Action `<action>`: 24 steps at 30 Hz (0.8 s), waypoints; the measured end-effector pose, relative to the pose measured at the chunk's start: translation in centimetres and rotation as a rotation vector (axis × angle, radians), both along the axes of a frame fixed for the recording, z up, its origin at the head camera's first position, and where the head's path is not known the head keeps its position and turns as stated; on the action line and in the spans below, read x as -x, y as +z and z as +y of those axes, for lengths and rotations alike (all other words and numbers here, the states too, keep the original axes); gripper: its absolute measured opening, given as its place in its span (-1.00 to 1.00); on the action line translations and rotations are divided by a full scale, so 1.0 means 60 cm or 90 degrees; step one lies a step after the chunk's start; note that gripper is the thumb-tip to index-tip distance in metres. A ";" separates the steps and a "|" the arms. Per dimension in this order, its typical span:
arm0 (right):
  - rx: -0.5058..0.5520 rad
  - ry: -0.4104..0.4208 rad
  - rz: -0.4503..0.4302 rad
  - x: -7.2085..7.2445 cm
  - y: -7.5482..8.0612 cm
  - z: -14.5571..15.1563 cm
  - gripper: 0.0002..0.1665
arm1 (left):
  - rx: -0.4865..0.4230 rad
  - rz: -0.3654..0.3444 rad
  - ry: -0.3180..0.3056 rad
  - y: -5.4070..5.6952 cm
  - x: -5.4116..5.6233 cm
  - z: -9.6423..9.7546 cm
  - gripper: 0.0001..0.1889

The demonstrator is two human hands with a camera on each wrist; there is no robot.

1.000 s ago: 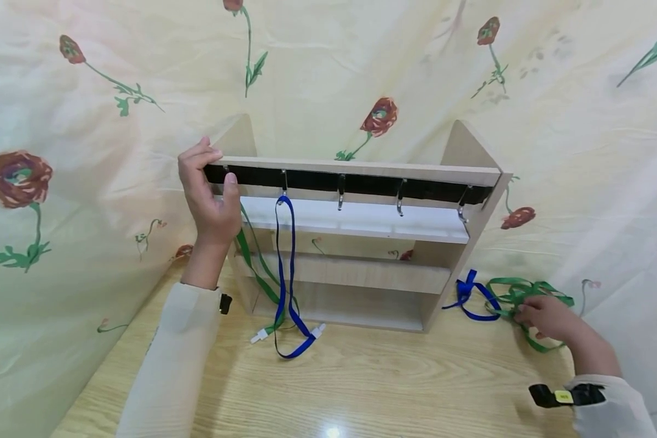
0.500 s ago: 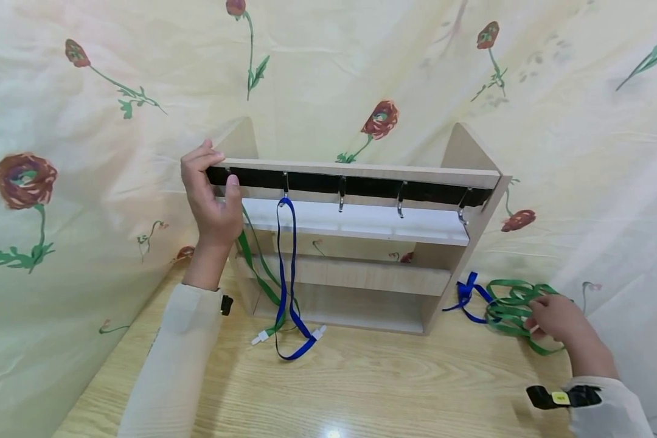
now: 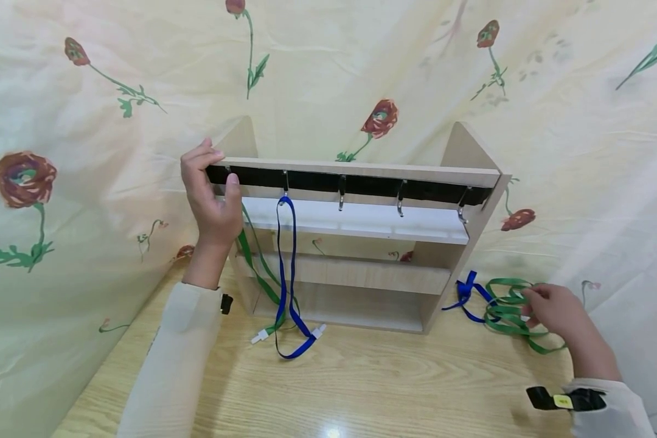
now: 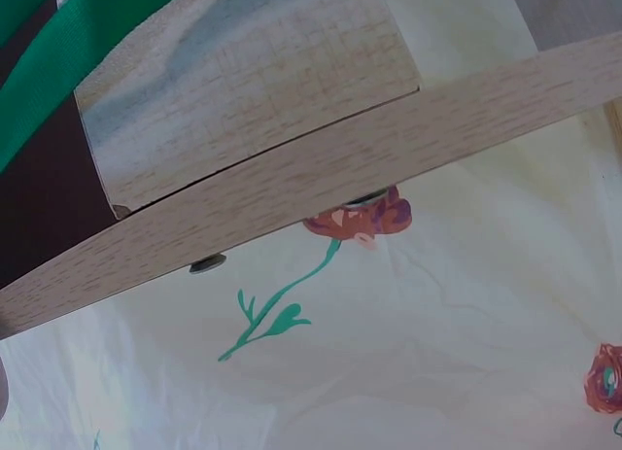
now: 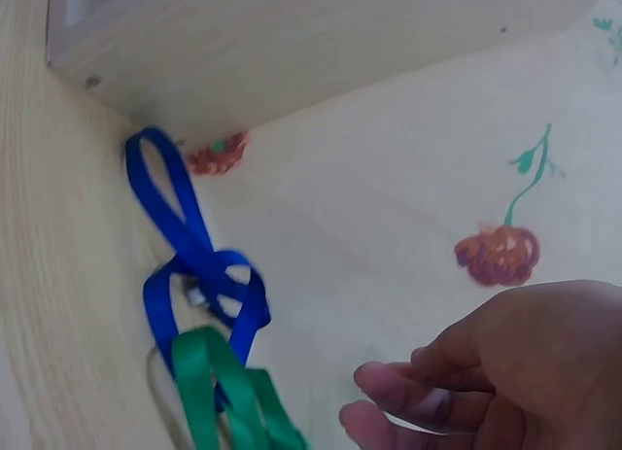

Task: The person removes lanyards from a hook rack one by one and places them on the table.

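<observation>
My left hand [image 3: 210, 198] holds the left end of the wooden rack's top board [image 3: 361, 169], thumb in front and fingers over the upper edge. Near it, a blue lanyard [image 3: 292, 261] hangs from the second hook. A green lanyard [image 3: 246, 246] hangs down beside my left wrist; its upper end is hidden. My right hand [image 3: 555, 313] is at the loose green lanyard [image 3: 506, 325] on the table, fingers bent. In the right wrist view its fingertips [image 5: 364, 421] show apart; I cannot tell whether they pinch the ribbon. Another blue lanyard [image 3: 464, 292] lies beside the rack.
A black strip [image 3: 312, 181] across the top board carries several metal hooks, among them a bare middle hook [image 3: 341, 194]. Below are a white shelf [image 3: 356, 219] and lower boards. The rack stands on a wood-grain table [image 3: 372, 377] against a flowered cloth [image 3: 328, 55].
My right hand has moved slightly up and right over the loose green lanyard, whose loops have shifted and spread. My left hand keeps its place on the rack.
</observation>
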State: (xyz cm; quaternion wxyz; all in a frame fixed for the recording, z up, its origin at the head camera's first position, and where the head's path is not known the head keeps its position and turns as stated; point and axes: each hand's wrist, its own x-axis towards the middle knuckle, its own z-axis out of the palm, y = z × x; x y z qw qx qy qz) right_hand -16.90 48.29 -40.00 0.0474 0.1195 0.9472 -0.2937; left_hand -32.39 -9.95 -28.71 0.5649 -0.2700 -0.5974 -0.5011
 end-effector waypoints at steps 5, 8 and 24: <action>0.004 0.002 0.053 -0.005 0.010 -0.016 -0.25 | -0.002 0.000 -0.002 0.001 0.000 0.001 -0.50; 0.005 0.004 0.089 -0.008 0.013 -0.028 -0.27 | -0.004 0.001 -0.005 0.001 0.000 0.002 -0.50; -0.005 0.025 0.193 -0.037 0.065 -0.097 -0.40 | -0.009 0.004 -0.008 0.002 0.000 0.002 -0.49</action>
